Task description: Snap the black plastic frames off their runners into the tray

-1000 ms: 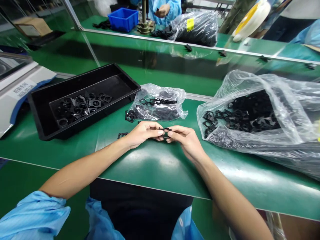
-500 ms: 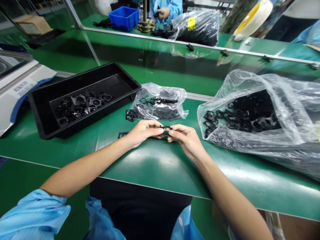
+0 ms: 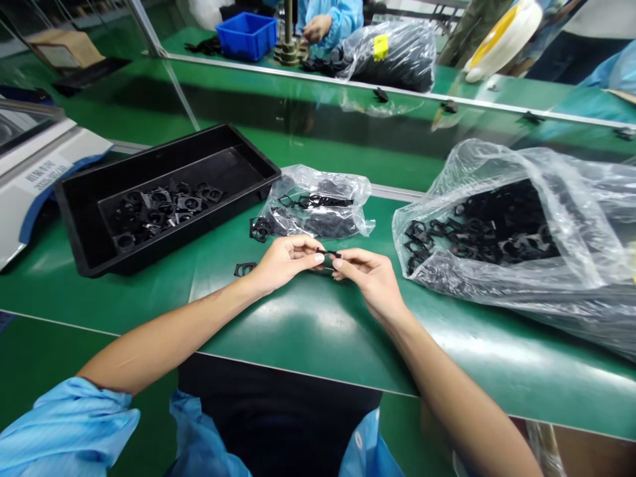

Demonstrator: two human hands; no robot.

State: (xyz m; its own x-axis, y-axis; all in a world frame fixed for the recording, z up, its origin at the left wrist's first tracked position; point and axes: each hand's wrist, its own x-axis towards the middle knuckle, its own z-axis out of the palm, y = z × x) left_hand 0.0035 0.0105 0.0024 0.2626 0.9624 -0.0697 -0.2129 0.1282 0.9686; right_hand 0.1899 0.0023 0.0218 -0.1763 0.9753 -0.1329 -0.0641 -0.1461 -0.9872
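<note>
Between my two hands is a small black plastic part [image 3: 328, 253], pinched at its two ends above the green table. My left hand [image 3: 287, 264] grips its left end with thumb and fingers. Its right end is in the closed fingertips of my right hand [image 3: 368, 273]. The fingers cover much of the part, so its full shape is hidden. Left of my left hand, a loose black frame with a round opening [image 3: 244, 269] lies on the table. Another black frame [image 3: 260, 229] rests by the small clear bag [image 3: 322, 225], which has similar parts in and on it.
A black tray [image 3: 253, 189] with several black parts stands at the left, beside a white and blue machine [image 3: 54, 172]. At the right lies a large open plastic bag [image 3: 501, 278] full of black parts. Beyond the divider are a blue bin [image 3: 247, 36] and a co-worker's hand [image 3: 318, 28].
The black part has tilted slightly between my fingers, and its opening shows less now. Both hands stay almost in place. Across the divider, the co-worker's hand has shifted a little left and down.
</note>
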